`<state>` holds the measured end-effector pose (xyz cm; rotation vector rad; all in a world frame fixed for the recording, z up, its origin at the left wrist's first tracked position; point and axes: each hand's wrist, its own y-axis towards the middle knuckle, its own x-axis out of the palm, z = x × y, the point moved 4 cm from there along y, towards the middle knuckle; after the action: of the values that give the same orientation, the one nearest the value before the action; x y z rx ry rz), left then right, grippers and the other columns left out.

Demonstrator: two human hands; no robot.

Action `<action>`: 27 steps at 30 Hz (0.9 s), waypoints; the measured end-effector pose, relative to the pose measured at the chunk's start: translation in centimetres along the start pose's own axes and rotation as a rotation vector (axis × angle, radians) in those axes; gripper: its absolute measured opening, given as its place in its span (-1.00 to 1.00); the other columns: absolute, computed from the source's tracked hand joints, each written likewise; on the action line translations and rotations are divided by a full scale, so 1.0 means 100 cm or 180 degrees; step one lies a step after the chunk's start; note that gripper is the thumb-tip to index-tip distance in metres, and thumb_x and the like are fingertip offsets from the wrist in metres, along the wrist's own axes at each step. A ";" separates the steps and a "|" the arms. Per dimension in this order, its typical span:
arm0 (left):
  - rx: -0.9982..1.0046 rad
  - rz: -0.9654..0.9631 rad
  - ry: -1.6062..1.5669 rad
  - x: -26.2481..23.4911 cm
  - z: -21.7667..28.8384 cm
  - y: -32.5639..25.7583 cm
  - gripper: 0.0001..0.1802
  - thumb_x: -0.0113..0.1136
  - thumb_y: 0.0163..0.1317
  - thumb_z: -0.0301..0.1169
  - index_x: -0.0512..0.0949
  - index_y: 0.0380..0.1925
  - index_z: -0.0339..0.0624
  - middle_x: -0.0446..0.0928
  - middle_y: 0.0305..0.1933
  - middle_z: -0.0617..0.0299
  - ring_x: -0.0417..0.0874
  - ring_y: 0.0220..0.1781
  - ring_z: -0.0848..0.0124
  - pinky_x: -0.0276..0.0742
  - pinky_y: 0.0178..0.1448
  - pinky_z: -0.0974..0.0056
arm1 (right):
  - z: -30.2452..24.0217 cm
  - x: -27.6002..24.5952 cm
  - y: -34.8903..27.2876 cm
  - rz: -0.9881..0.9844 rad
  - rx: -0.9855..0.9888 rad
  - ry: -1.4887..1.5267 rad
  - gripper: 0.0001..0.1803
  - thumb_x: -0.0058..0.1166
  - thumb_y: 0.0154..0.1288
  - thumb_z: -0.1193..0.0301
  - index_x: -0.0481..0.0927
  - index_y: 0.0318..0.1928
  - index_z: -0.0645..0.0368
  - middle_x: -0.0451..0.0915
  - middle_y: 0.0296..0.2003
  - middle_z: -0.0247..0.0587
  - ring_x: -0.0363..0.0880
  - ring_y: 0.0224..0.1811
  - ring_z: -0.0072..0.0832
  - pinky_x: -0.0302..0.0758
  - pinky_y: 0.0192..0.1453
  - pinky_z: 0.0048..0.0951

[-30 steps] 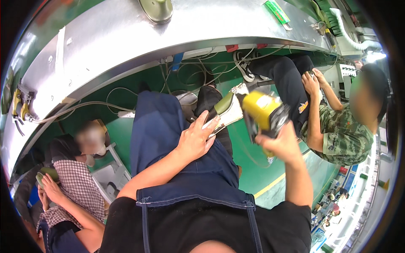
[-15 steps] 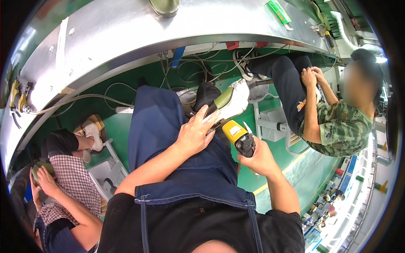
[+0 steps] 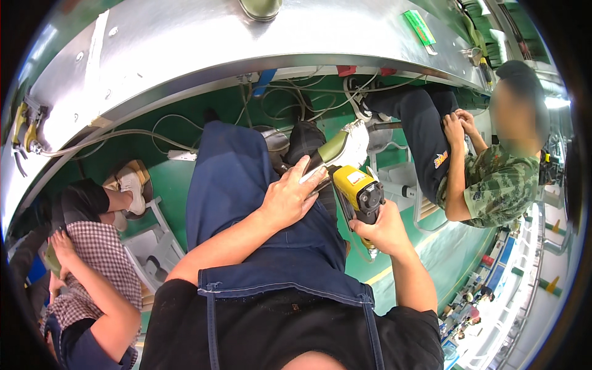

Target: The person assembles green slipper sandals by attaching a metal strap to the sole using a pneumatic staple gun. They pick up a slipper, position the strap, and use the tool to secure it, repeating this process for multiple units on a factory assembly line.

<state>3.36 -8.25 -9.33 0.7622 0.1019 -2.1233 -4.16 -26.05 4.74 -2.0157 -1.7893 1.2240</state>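
Note:
Over my lap lies a shoe upper on a last (image 3: 336,148), olive green along its side, with a pale underside and a crumpled whitish edge at its far end. My left hand (image 3: 292,192) is closed around its near end, partly hiding it. In my right hand (image 3: 385,228) is a yellow-and-black staple gun (image 3: 357,187), gripped by its handle, a brass-coloured fitting at the handle's lower end. The staple gun's front end is close beside the shoe near my left fingers; whether they touch I cannot tell.
Ahead curves a metal bench (image 3: 203,43) holding a green shoe (image 3: 261,8) and a green packet (image 3: 420,28). Hoses (image 3: 123,132) hang beneath it. A seated person in camouflage (image 3: 493,179) is at right; another in a checked apron (image 3: 105,259) is at left.
My right hand has turned the staple gun, so more of its body and handle shows. The shoe and my left hand have shifted slightly right in view. The left co-worker's hands have moved.

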 end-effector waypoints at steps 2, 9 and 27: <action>0.0105 0.0064 0.0023 -0.002 0.001 -0.006 -0.28 0.51 0.16 -0.37 0.54 0.38 0.12 0.34 0.49 -0.24 0.65 0.30 -0.10 0.77 0.17 0.00 | 0.000 0.007 -0.006 0.0047 -0.0074 -0.0029 -0.53 0.35 0.02 0.49 0.59 0.01 0.32 0.66 -0.26 -0.34 0.54 -0.22 -0.59 0.55 -0.02 -0.45; 0.0183 0.0099 0.0041 -0.006 0.002 -0.012 -0.28 0.53 0.13 -0.37 0.55 0.36 0.08 0.34 0.48 -0.26 0.67 0.26 -0.10 0.79 0.14 0.02 | -0.016 0.015 -0.012 0.0090 -0.0054 -0.0241 -0.55 0.34 0.02 0.47 0.59 -0.02 0.33 0.66 -0.29 -0.31 0.55 -0.23 -0.58 0.55 -0.04 -0.44; -0.0943 -0.0234 -0.2514 -0.018 -0.074 -0.026 0.28 0.69 0.07 -0.23 -0.02 0.66 -0.10 0.31 0.58 -0.15 0.41 0.57 -0.10 0.48 0.50 -0.11 | -0.167 -0.069 0.048 0.1983 -0.1466 -0.2206 -0.40 0.47 0.19 0.34 0.51 0.15 0.34 0.75 -0.15 0.12 0.78 -0.11 -0.09 0.62 0.06 -0.21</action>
<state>5.76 -2.92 -14.86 -0.2769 0.0160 -2.2602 10.98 -27.20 15.64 -2.7964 -1.8941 2.0451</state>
